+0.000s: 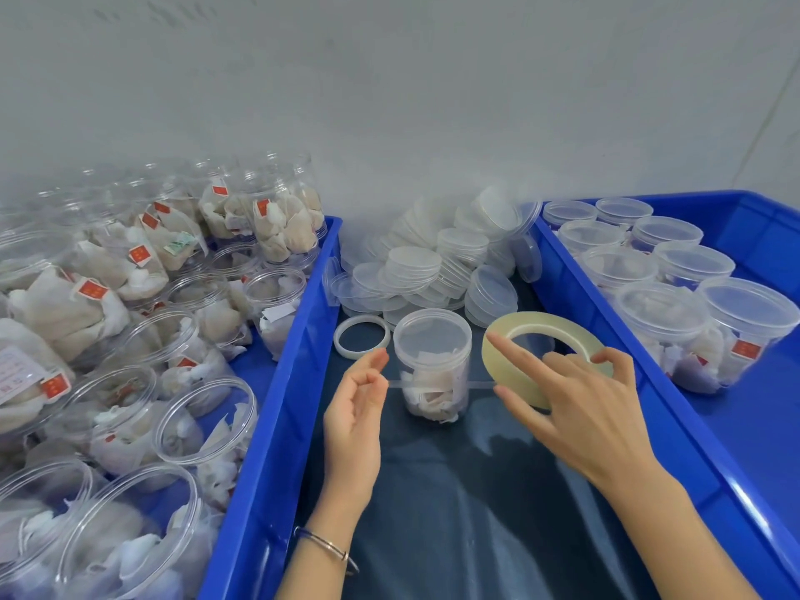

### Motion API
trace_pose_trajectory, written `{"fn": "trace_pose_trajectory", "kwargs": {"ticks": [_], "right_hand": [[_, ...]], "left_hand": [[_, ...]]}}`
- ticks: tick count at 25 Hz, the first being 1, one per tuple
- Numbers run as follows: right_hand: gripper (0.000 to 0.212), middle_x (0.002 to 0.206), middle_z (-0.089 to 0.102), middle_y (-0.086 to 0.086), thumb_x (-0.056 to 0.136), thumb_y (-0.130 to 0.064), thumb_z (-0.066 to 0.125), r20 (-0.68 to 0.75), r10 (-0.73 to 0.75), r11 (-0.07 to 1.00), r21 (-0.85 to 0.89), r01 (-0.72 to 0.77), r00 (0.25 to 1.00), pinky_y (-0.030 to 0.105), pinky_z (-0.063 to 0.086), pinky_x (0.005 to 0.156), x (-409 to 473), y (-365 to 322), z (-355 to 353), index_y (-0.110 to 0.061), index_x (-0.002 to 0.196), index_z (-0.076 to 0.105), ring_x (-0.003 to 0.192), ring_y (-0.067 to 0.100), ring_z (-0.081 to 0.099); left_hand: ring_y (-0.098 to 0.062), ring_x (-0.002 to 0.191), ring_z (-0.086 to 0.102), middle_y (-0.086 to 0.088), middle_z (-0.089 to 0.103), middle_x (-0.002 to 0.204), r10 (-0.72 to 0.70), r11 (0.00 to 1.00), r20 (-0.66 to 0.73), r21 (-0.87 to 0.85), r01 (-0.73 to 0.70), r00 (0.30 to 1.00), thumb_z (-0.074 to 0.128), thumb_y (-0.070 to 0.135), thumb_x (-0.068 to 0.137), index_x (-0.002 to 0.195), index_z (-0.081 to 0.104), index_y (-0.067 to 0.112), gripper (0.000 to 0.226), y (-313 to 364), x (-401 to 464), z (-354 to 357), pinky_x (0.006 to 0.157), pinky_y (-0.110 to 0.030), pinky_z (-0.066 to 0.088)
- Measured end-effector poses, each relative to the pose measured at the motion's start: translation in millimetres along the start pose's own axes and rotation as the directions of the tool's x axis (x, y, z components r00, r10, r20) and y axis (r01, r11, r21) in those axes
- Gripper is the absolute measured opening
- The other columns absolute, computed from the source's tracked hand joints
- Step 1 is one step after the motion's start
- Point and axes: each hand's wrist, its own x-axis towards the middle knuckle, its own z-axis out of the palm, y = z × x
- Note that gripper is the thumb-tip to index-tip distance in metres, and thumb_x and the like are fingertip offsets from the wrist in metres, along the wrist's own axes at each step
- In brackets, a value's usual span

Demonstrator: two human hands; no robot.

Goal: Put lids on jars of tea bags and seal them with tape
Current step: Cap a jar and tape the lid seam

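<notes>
A clear plastic jar (433,365) of tea bags stands upright on the dark table with a clear lid on top. My right hand (575,400) holds a roll of clear tape (519,335) just right of the jar, forefinger stretched across the roll. My left hand (359,404) pinches the tape's free end at the jar's left. The pulled-out strip (437,384) runs level in front of the jar, between both hands.
A pile of loose clear lids (437,262) lies behind the jar; a white ring (361,337) lies beside it. The blue crate (277,409) on the left holds several open jars of tea bags. The blue crate (675,409) on the right holds several lidded jars.
</notes>
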Motion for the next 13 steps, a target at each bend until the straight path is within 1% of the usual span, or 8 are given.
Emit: {"fn": "trace_pose_trajectory", "kwargs": {"ticks": [3, 4, 7, 10, 13], "right_hand": [[0.052, 0.059, 0.043, -0.007, 0.091, -0.057, 0.032, -0.024, 0.003, 1.000, -0.029, -0.003, 1.000, 0.038, 0.030, 0.085, 7, 2, 2, -0.050, 0.142, 0.032, 0.058, 0.016, 0.049], [0.052, 0.058, 0.043, -0.007, 0.091, -0.057, 0.032, -0.028, 0.001, 0.999, -0.035, -0.002, 1.000, 0.038, 0.029, 0.085, 8, 3, 2, -0.049, 0.142, 0.032, 0.057, 0.016, 0.049], [0.052, 0.059, 0.044, -0.007, 0.090, -0.057, 0.032, -0.034, 0.000, 0.999, -0.041, -0.002, 0.999, 0.038, 0.029, 0.086, 11, 5, 3, -0.049, 0.142, 0.033, 0.058, 0.016, 0.050], [0.053, 0.059, 0.043, -0.007, 0.091, -0.057, 0.033, -0.027, 0.005, 0.999, -0.048, -0.006, 1.000, 0.038, 0.029, 0.087, 13, 5, 5, -0.050, 0.143, 0.031, 0.059, 0.016, 0.050], [0.052, 0.060, 0.043, -0.007, 0.091, -0.058, 0.032, -0.019, 0.015, 0.999, -0.047, -0.016, 1.000, 0.039, 0.030, 0.088, 18, 6, 6, -0.050, 0.142, 0.032, 0.060, 0.016, 0.050]], "left_hand": [[-0.001, 0.122, 0.054, 0.017, 0.063, 0.126, 0.018, 0.999, 0.028, -0.036, -0.017, 0.999, 0.053, 0.028, 0.093, 0.117, 0.062, 0.009, 0.032, -4, 11, 3, 0.093, -0.008, 0.042], [-0.001, 0.122, 0.054, 0.017, 0.063, 0.126, 0.012, 0.999, 0.033, -0.046, -0.010, 0.999, 0.053, 0.026, 0.093, 0.115, 0.062, 0.008, 0.030, -6, 13, 3, 0.093, -0.008, 0.042], [-0.002, 0.123, 0.054, 0.016, 0.063, 0.127, -0.006, 0.998, 0.032, -0.069, 0.009, 0.999, 0.054, 0.025, 0.094, 0.099, 0.063, 0.010, 0.018, -12, 15, 4, 0.093, -0.009, 0.042], [-0.002, 0.124, 0.053, 0.016, 0.062, 0.128, -0.003, 0.995, 0.035, -0.097, 0.007, 0.999, 0.055, 0.027, 0.093, 0.100, 0.064, 0.013, 0.018, -17, 16, 4, 0.096, -0.011, 0.042], [-0.001, 0.124, 0.052, 0.016, 0.061, 0.130, 0.009, 0.996, 0.024, -0.090, -0.007, 1.000, 0.057, 0.030, 0.091, 0.097, 0.062, 0.009, 0.023, -19, 21, 5, 0.094, -0.009, 0.042]]}}
